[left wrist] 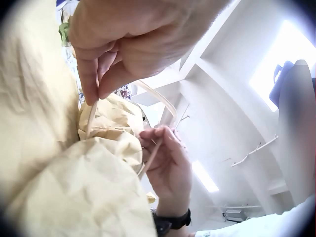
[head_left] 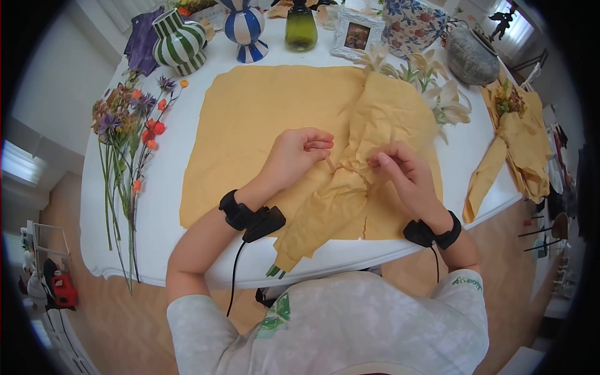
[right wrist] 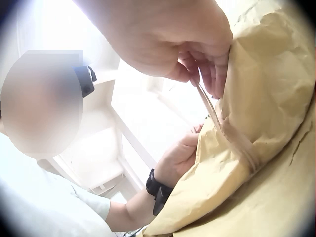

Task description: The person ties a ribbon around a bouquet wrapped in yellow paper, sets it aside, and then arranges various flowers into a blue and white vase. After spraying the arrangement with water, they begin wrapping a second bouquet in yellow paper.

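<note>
A bouquet in crinkled tan wrapping paper (head_left: 325, 209) lies diagonally on a larger flat sheet of the same paper (head_left: 250, 131). Cream lilies (head_left: 449, 105) show at its far end and green stem ends (head_left: 275, 271) poke out at the near one. A thin pale ribbon (right wrist: 215, 116) runs around the gathered waist. On the waist's left side my left hand (head_left: 297, 153) pinches one end between thumb and fingertips, drawn taut in the left wrist view. My right hand (head_left: 407, 178) pinches another length of the ribbon on the right side, close against the paper.
Loose artificial flowers (head_left: 134, 134) lie along the table's left side. Behind the sheet stand a green-striped vase (head_left: 179, 44), a blue-striped vase (head_left: 245, 28), a green glass vase (head_left: 301, 31), a picture frame (head_left: 340, 37) and a grey pot (head_left: 472, 57). Another paper-wrapped bunch (head_left: 525, 144) lies at right.
</note>
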Demonstrator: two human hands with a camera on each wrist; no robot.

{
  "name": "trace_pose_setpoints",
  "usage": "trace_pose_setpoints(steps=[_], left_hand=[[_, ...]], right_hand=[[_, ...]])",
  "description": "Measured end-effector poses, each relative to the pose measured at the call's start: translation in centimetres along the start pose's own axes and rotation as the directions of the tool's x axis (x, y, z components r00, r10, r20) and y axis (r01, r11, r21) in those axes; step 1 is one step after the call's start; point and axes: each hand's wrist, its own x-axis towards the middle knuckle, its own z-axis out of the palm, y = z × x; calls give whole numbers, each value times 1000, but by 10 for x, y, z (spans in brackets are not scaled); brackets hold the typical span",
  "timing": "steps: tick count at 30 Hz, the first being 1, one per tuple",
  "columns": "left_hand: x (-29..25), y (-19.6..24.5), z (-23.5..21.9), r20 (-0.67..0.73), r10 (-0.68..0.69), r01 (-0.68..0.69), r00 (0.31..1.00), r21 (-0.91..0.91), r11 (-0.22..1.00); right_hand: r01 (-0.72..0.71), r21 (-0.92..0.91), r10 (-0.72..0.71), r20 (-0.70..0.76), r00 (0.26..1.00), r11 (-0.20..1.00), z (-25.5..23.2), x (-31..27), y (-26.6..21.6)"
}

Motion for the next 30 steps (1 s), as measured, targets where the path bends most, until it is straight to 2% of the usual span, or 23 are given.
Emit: trace_pose_setpoints(steps=[1, 2, 4, 5, 8, 10, 11, 12, 14, 15, 16, 17, 18, 19, 20, 21, 23, 24, 25, 26, 27, 28, 30], left_hand=[[3, -7, -2, -2, -2, 2, 1000, -1, 1000], [5, -10, -3, -20, -13, 13, 1000, -2, 1000], [8, -12, -3, -35, -25, 25, 999, -3, 1000], [9, -12, -3, -55, -33, 33, 998, -11, 999], [11, -13, -2, -86, -21, 19, 996, -23, 1000], [11, -14, -1, -101, -1, -1, 995, -23, 1000], [11, -14, 0, -120, 18, -23, 993, -36, 999], [11, -14, 0, -138, 38, -45, 990, -49, 998], [10, -9, 4, -158, 82, -85, 984, -14, 996], [8, -5, 7, -176, 125, -123, 976, 20, 992], [6, -1, 10, -169, 125, -123, 978, 21, 992], [4, 3, 14, -160, 198, -189, 967, 71, 979], [3, 6, 17, -147, 271, -254, 951, 121, 960], [2, 8, 19, -141, 272, -256, 952, 122, 959], [1, 10, 21, -116, 368, -346, 923, 172, 922], [0, 11, 22, -87, 458, -432, 885, 218, 875], [-1, 11, 28, -119, 441, -421, 889, 162, 892], [0, 11, 30, -152, 420, -408, 895, 102, 907], [1, 7, 31, -152, 421, -409, 894, 107, 906], [3, 2, 32, -157, 346, -354, 925, -26, 935], [4, 0, 32, -153, 268, -292, 951, -159, 943], [5, -1, 31, -154, 269, -292, 951, -158, 943], [8, -1, 29, -22, 105, -106, 994, -372, 922]], right_hand=[[-36, 230, 42, -24, 999, 972, -2, -4, 2], [-37, 231, 43, -21, 999, 972, -8, -7, 5], [-86, 325, 36, 156, 987, 942, -27, -16, 8], [-87, 325, 37, 155, 987, 942, -35, -21, 10], [-143, 309, 57, 271, 961, 940, -57, -35, 20], [-222, 355, 54, 426, 903, 908, -73, -40, 33], [-261, 263, 121, 452, 884, 929, -81, -44, 33], [-263, 264, 122, 451, 884, 928, -88, -46, 31], [-270, -80, 276, 454, 847, 960, -99, -48, 26], [-272, -78, 278, 451, 848, 959, -101, -46, 21], [-254, -71, 261, 385, 885, 965, -103, -43, 14], [-235, -66, 243, 316, 917, 970, -104, -39, 8], [-237, -63, 245, 310, 919, 969, -104, -32, 1], [-232, 101, 197, 274, 941, 968, -100, -24, -6], [-212, 261, 153, 229, 961, 942, -93, -15, -13], [-210, 262, 151, 226, 962, 942, -81, -6, -19], [-196, 339, 168, 109, 980, 920, -52, 12, -33], [-191, 341, 164, 108, 981, 920, -42, 20, -32], [-137, 261, 102, 141, 985, 956, -32, 29, -26], [-77, 182, 44, 178, 983, 980, -24, 38, -22], [-75, 183, 41, 178, 983, 980, -18, 46, -21], [-44, 108, 21, 208, 978, 993, -14, 55, -21], [-9, 31, 1, 241, 970, 999, -7, 70, -22]])
